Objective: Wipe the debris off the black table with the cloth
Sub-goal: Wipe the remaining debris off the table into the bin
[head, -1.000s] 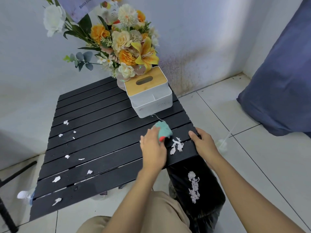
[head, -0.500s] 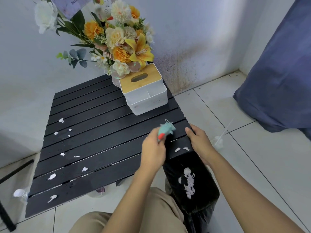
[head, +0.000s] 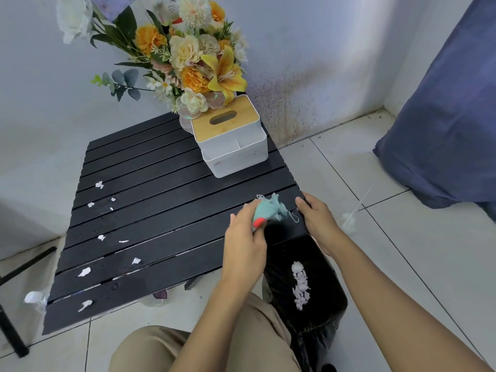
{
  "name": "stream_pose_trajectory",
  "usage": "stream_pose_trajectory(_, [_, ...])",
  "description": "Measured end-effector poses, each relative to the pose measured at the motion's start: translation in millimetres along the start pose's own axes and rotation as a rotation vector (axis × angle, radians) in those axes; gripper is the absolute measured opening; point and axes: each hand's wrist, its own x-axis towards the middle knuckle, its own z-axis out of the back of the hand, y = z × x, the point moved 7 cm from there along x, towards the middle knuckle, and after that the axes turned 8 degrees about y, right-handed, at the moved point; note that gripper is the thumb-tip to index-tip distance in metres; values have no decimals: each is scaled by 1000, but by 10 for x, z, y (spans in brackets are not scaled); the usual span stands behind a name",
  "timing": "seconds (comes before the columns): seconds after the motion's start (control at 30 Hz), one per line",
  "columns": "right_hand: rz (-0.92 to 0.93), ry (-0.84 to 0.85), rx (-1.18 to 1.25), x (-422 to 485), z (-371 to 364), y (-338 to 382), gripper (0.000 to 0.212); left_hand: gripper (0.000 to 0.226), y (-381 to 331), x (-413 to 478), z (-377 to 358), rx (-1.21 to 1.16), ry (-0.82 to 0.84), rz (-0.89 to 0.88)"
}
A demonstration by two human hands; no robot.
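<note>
The tabletop [head: 166,189] stands close to the wall [head: 322,49], with the tissue box [head: 233,140] on its far right corner and the flowers [head: 188,57] just behind and to the left of that box. Bits of debris [head: 84,271] lie scattered along the left half of the tabletop, well apart from the cloth [head: 271,209], which the left hand [head: 243,248] holds over the near right part, just beside the right hand [head: 318,221] gripping the right edge. Below that edge, on the floor [head: 402,264], sits a bin [head: 327,312] with more scraps [head: 300,280] inside, and a hanging fabric [head: 442,116] is off to the right.
</note>
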Motion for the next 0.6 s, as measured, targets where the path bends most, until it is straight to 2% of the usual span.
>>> stream_pose_trajectory(0.07, [-22,-3,7,56,31,-92,66,37,52,77,-155,107,54,4])
stream_pose_trajectory(0.13, [-42,8,-8,135,72,-203,74,41,136,4,-375,268,124,-35])
stream_pose_trajectory(0.17, [-61,2,-22,104,62,-162,70,43,160,-75,-439,306,137,-61])
stream_pose_trajectory(0.27, [-58,-23,-55,-19,14,9,36,46,141,-283,-458,299,201,-132])
stream_pose_trajectory(0.33, [-63,-32,-71,-73,3,66,29,43,141,-319,-380,202,315,-127])
stream_pose_trajectory(0.43, [-76,-97,-141,-138,2,164,31,33,141,-313,-145,-81,457,5])
stream_pose_trajectory(0.5, [21,-286,-417,-263,21,401,38,18,151,-340,112,-302,393,105])
stream_pose_trajectory(0.53, [129,-381,-488,-395,-27,588,38,13,168,-360,248,-379,345,146])
stream_pose_trajectory(0.57, [236,-408,-463,-522,-144,751,38,14,211,-375,370,-457,313,178])
stream_pose_trajectory(0.6, [280,-344,-355,-614,-304,858,40,18,259,-397,474,-562,306,203])
